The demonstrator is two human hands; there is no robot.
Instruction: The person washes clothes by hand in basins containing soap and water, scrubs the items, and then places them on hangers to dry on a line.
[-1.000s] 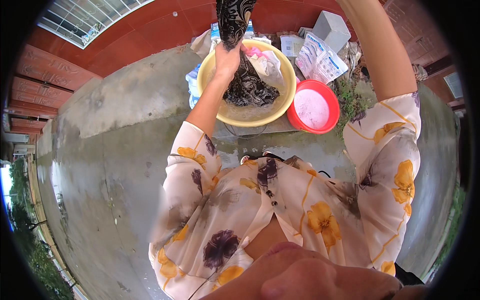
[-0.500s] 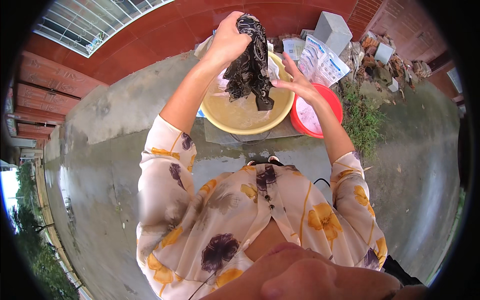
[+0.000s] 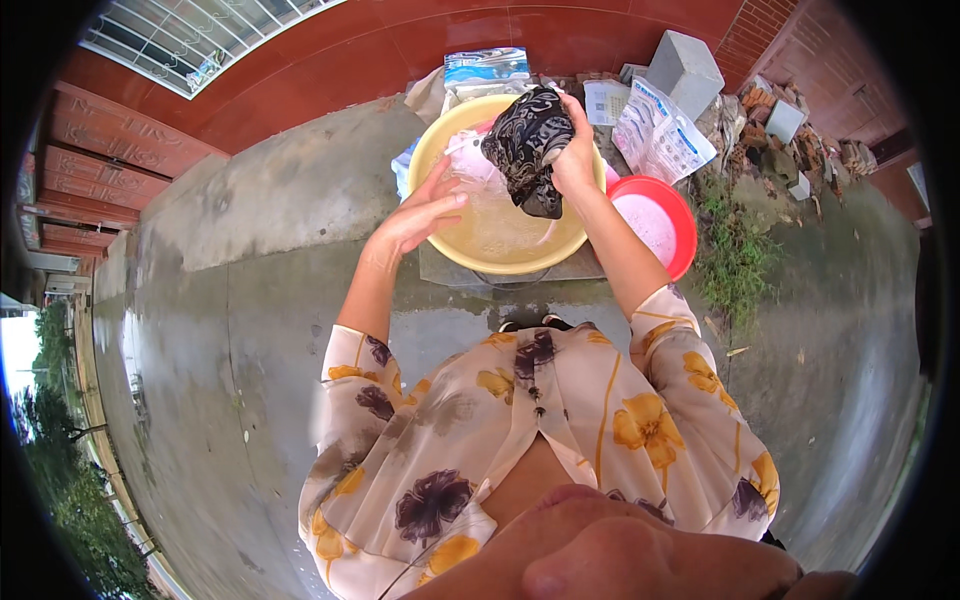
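A black cloth with a pale swirling pattern (image 3: 528, 140) hangs bunched over the yellow basin (image 3: 480, 265). My right hand (image 3: 576, 155) grips it along its right side. To the left, my left hand (image 3: 418, 212) is empty, its fingers apart, above the basin's left rim. Cloudy water fills the basin, and a pinkish-white cloth (image 3: 475, 160) lies in it near the far left side. What the black garment is, I cannot make out.
A red basin (image 3: 685, 235) with foamy water stands at the right of the yellow one. Behind it are a clear printed plastic bag (image 3: 660, 130) and a grey block (image 3: 685, 70). Rubble (image 3: 765, 145) and a green plant (image 3: 738, 250) lie further right. A blue-white package (image 3: 486, 66) sits by the red wall.
The black cloth has passed from my left hand to my right and is now lower and more bunched. My left hand has come down toward the basin's left side.
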